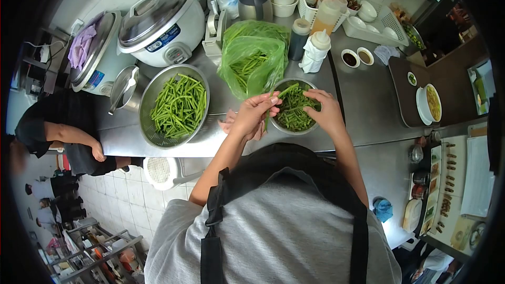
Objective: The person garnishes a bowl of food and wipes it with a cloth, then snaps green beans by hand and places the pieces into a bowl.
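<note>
Steel counter (226, 141), smooth, glossy. Colander (147, 124) matt metal. Green bag (230, 66) thin shiny plastic. Purple cloth (82, 47) wrinkled. Apron strap (210, 257) black fabric, matt.

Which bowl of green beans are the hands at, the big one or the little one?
The little bowl. The left hand and right hand are right by it. The big bowl, off to the left, has no hand at it.

The thin plastic bag (255, 31) is see-through light green, & the slender cut beans (179, 106) are brighter green, w/ round metal colander (145, 121) in silver-gray. Soft fabric shirt (289, 231) is plain gray w/ flat black straps (211, 255). Crumpled cloth (83, 46) is lilac.
</note>
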A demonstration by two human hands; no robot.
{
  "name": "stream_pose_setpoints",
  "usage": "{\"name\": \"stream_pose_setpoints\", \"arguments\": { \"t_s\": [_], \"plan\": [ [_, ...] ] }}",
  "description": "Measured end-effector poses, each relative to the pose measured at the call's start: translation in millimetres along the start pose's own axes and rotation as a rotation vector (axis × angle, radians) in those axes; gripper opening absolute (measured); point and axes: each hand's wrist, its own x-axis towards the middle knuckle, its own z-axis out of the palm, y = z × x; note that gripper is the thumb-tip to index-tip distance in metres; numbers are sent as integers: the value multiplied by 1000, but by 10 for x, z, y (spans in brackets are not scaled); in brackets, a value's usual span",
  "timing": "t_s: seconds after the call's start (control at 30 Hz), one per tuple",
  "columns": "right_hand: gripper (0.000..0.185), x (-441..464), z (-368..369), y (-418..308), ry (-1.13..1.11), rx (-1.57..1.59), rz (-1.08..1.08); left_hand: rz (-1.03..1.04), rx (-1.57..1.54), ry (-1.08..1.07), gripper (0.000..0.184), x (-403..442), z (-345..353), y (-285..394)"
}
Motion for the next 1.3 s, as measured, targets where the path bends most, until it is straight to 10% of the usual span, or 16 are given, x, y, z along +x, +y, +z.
{"name": "stream_pose_setpoints", "arguments": {
  "t_s": [0.2,0.7,1.1,1.3],
  "plan": [
    [27,188,-131,-336,-143,894,539,119,254,-79,26,-35,-29,72],
    [14,197,-153,-572,-108,377,277,924,1218,108,24,-232,324,342],
    [20,41,125,-624,153,1182,577,489,636,82,19,-110,357,65],
    [21,93,-8,-475,77,885,493,215,208,98,23,-73,251,61]
  ]
}}
